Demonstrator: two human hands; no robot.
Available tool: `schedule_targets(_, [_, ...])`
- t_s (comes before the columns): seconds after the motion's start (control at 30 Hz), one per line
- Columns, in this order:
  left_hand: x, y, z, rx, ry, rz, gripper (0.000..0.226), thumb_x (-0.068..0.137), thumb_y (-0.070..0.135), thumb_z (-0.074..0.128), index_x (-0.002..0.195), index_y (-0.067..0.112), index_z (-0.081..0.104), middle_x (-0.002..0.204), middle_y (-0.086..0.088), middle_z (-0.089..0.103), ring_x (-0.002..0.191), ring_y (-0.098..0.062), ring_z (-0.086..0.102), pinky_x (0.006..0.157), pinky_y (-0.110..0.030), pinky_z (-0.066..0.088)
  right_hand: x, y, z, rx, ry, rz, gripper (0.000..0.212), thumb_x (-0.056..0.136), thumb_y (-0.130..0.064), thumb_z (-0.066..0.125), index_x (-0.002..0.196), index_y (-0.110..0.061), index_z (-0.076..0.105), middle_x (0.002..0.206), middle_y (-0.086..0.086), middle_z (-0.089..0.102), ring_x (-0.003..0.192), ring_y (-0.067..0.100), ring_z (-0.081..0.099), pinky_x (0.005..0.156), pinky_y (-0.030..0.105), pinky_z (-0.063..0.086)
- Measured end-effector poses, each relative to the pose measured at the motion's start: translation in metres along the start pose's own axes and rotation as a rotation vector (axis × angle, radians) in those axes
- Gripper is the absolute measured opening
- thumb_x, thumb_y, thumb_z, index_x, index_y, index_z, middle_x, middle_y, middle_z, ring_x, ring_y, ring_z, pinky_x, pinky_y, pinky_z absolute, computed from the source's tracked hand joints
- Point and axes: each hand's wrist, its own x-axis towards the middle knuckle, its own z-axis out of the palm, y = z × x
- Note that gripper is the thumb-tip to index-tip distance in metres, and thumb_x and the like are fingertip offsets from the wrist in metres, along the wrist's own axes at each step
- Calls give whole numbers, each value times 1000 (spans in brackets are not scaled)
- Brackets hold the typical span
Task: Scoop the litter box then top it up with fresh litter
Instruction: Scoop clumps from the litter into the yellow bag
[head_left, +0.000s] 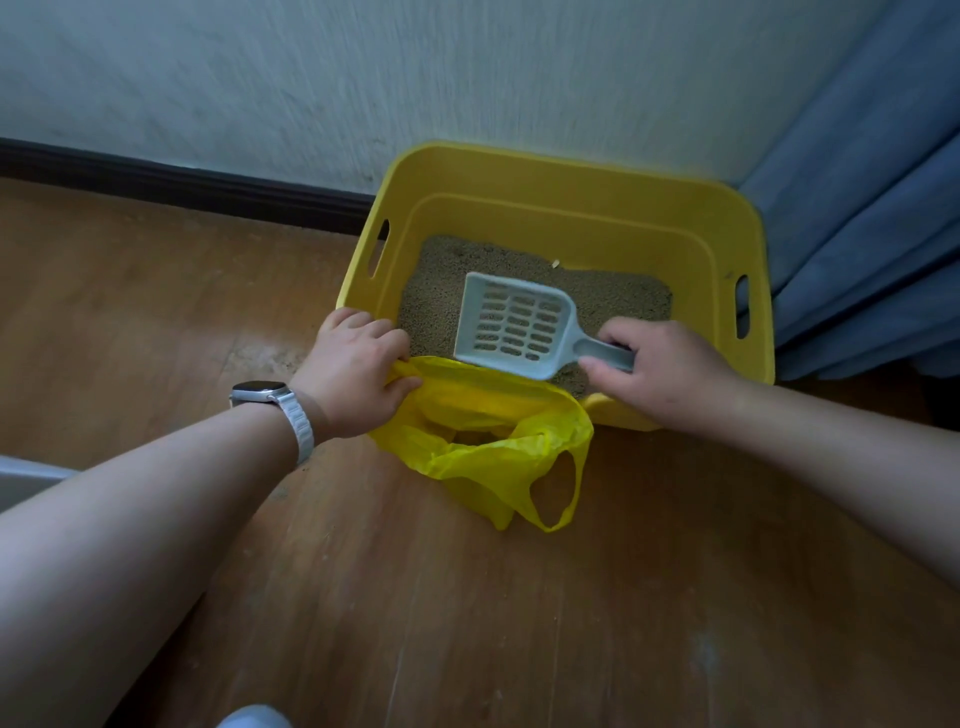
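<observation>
The right hand (660, 364) is clamping the handle of the litter scoop (514, 325), fingers curled round it. The scoop's head is sitting low over the litter (447, 280) at the near side of the litter box (571, 171); contact with the litter cannot be confirmed. The left hand (358, 364) is gripping the rim of the plastic bag (483, 431) at the box's near left corner, holding the mouth open just below the scoop.

Risks:
- The bag is thin, crinkled yellow film and is sagging onto the wooden floor (467, 623). If the left grip is slackening, the mouth is likely to collapse and waste will land on the floor.
- Tipping the scoop short of the bag mouth is likely to spill granules over the near wall.

Materials: the box is a smooth, rigid yellow plastic tub with rounded corners and slot handles. The scoop is pale grey moulded plastic with rows of oval slots. The litter is fine, tan and granular.
</observation>
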Motion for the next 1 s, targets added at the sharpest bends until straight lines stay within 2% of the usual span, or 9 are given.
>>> schedule_targets(0.1, [0,1,1,-1,4,-2,31,79,48,57,82,18,61,78,1,60,77,-28,57,94,-46,41,8,1,-2,61,-7,134,26,88,-41,61,79,-17,59,67,3,60,61,22,55,51,32,34])
schedule_targets(0.23, [0,-1,2,2,18,4,32,78,48,57,82,17,61,78,1,60,76,-28,57,93,-46,41,20,3,-1,163,-59,341,31,90,-40,57,84,-10,61,66,3,54,58,19,47,53,31,31])
schedule_targets(0.33, [0,-1,3,1,15,8,32,79,49,56,81,17,61,78,1,60,76,-28,57,93,-46,41,25,-2,2,281,-133,451,23,91,-35,56,90,-12,60,67,3,51,58,19,44,53,32,30])
schedule_targets(0.43, [0,-1,3,1,14,9,31,79,48,57,82,17,61,78,1,60,77,-28,57,93,-47,40,29,-13,11,225,-227,426,14,91,-26,55,79,-19,55,65,0,51,55,16,44,48,26,27])
schedule_targets(0.57, [0,-1,3,-8,6,9,30,79,47,58,82,17,61,78,1,60,77,-28,57,94,-48,40,35,-20,23,78,-352,408,19,90,-28,56,73,-19,54,65,-1,52,54,15,45,44,23,27])
schedule_targets(0.77, [-1,-1,2,-11,2,15,30,78,47,59,81,17,61,77,0,60,76,-29,57,92,-47,41,44,-24,27,-3,-437,347,29,92,-30,53,65,-18,51,64,-1,51,57,15,45,45,26,28])
schedule_targets(0.83, [-1,-1,2,-18,6,15,30,79,47,58,81,17,60,77,0,60,76,-29,57,92,-47,41,47,-24,30,5,-453,346,26,92,-29,51,70,-16,56,67,-1,54,62,17,49,46,25,30])
schedule_targets(0.9, [-1,-2,0,-27,7,22,33,79,50,53,81,17,60,77,1,59,75,-28,56,92,-47,41,51,-25,32,34,-461,343,23,92,-29,51,84,-13,64,75,1,60,69,19,54,48,24,34])
schedule_targets(1.0, [1,-3,-2,-55,5,48,39,81,53,45,82,18,60,77,2,59,75,-27,55,92,-46,40,55,-28,37,5,-525,290,21,93,-31,52,92,-14,64,87,3,63,75,18,56,50,22,37])
